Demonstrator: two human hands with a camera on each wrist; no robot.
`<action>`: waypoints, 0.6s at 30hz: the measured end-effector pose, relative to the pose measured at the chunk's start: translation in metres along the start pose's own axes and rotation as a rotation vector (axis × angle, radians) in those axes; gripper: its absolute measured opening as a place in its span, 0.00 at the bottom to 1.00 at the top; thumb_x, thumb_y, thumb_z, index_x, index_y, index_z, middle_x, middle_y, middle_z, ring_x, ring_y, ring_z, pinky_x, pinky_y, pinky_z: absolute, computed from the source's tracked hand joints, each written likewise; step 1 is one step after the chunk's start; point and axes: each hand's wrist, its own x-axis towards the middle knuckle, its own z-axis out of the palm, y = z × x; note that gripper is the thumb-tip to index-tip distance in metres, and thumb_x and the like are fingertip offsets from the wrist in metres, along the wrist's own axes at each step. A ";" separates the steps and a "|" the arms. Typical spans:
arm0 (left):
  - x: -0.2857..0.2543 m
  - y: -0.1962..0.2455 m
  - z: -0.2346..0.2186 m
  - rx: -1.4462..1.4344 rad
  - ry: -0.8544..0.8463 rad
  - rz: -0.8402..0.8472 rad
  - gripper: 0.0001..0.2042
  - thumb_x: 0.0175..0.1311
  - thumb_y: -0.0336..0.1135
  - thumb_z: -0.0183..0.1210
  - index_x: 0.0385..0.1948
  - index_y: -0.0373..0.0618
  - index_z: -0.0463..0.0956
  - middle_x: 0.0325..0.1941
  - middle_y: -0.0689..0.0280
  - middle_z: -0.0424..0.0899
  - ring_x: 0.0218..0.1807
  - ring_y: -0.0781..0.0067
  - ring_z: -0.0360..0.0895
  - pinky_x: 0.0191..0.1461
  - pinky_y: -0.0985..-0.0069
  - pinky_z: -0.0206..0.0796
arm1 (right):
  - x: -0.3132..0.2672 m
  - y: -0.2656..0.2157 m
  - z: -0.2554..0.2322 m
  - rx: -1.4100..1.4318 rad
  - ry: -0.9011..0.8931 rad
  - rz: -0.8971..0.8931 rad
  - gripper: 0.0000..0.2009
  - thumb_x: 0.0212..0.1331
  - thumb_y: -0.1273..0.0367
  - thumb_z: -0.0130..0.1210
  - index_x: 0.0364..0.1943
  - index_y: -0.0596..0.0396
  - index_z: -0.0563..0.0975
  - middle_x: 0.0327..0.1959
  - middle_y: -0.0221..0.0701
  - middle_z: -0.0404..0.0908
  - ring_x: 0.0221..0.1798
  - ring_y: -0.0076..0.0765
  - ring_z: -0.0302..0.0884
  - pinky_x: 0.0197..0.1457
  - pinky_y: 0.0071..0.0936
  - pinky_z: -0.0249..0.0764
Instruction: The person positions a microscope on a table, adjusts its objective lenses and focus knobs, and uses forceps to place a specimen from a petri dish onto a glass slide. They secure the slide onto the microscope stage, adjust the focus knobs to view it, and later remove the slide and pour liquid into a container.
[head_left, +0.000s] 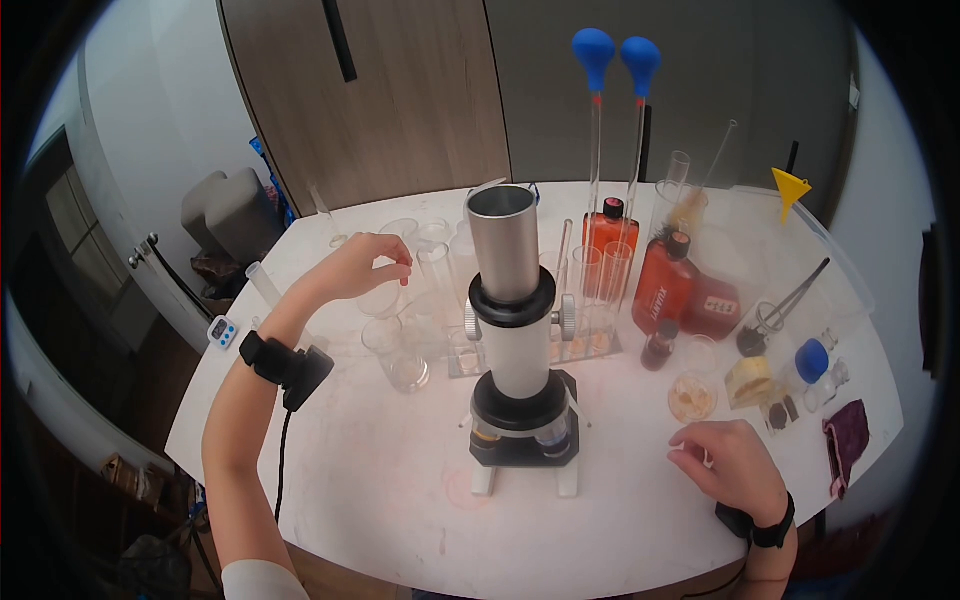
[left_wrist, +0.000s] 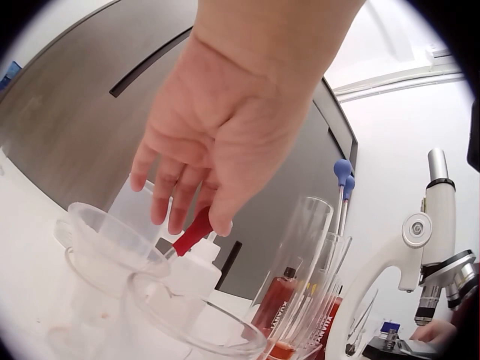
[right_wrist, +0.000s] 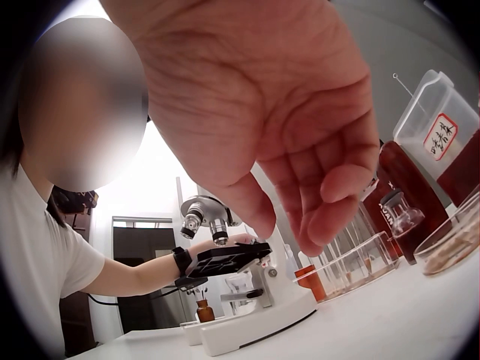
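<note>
My left hand point(head_left: 362, 266) reaches over the glassware at the back left of the table. In the left wrist view, its thumb and fingers pinch the red rubber bulb of a dropper point(left_wrist: 196, 231), whose glass tube slants down behind a clear cup. A clear beaker point(head_left: 405, 362) stands just in front of that hand. At the middle is a white and black microscope point(head_left: 518, 355), between the two hands. My right hand point(head_left: 735, 465) hangs loosely curled and holds nothing, near a petri dish point(head_left: 692, 398) of pale pieces.
Test tubes stand in a clear rack point(head_left: 600, 345) behind the microscope. Two tall blue-bulbed pipettes point(head_left: 593, 60) rise by a red-brown bottle point(head_left: 665, 280). A yellow funnel point(head_left: 790, 190), a dark red cloth point(head_left: 846, 445) and a small timer point(head_left: 222, 332) lie toward the sides.
</note>
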 end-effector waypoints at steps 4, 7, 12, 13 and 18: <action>-0.001 0.006 -0.007 -0.084 0.027 -0.026 0.07 0.57 0.31 0.53 0.31 0.36 0.74 0.28 0.64 0.81 0.35 0.73 0.76 0.51 0.75 0.64 | 0.000 0.000 0.000 -0.031 -0.030 -0.003 0.06 0.49 0.69 0.57 0.27 0.58 0.77 0.20 0.37 0.77 0.21 0.37 0.75 0.25 0.26 0.70; -0.005 0.015 -0.015 -0.171 0.068 -0.061 0.06 0.59 0.30 0.52 0.32 0.36 0.73 0.29 0.64 0.80 0.36 0.75 0.76 0.51 0.76 0.64 | 0.001 -0.001 0.001 -0.033 -0.033 0.004 0.06 0.49 0.69 0.57 0.27 0.58 0.77 0.19 0.36 0.77 0.21 0.37 0.75 0.26 0.26 0.70; -0.009 0.016 -0.030 -0.270 0.168 -0.085 0.08 0.60 0.31 0.53 0.33 0.35 0.73 0.33 0.64 0.80 0.39 0.77 0.77 0.48 0.81 0.66 | 0.001 -0.001 0.003 -0.054 -0.038 0.000 0.06 0.48 0.69 0.58 0.27 0.58 0.77 0.19 0.36 0.77 0.21 0.36 0.75 0.26 0.25 0.70; -0.013 0.020 -0.035 -0.303 0.209 -0.074 0.08 0.61 0.32 0.53 0.34 0.36 0.73 0.34 0.64 0.80 0.40 0.78 0.77 0.47 0.81 0.66 | 0.001 -0.001 0.003 -0.063 -0.033 0.003 0.06 0.48 0.70 0.58 0.27 0.58 0.77 0.19 0.36 0.77 0.21 0.36 0.76 0.26 0.25 0.70; -0.053 0.044 -0.060 -0.339 0.437 0.094 0.10 0.62 0.35 0.52 0.38 0.37 0.73 0.34 0.62 0.80 0.40 0.76 0.77 0.50 0.78 0.66 | 0.001 -0.001 0.006 -0.014 -0.024 0.031 0.06 0.47 0.72 0.58 0.27 0.59 0.77 0.19 0.36 0.77 0.20 0.34 0.75 0.25 0.24 0.69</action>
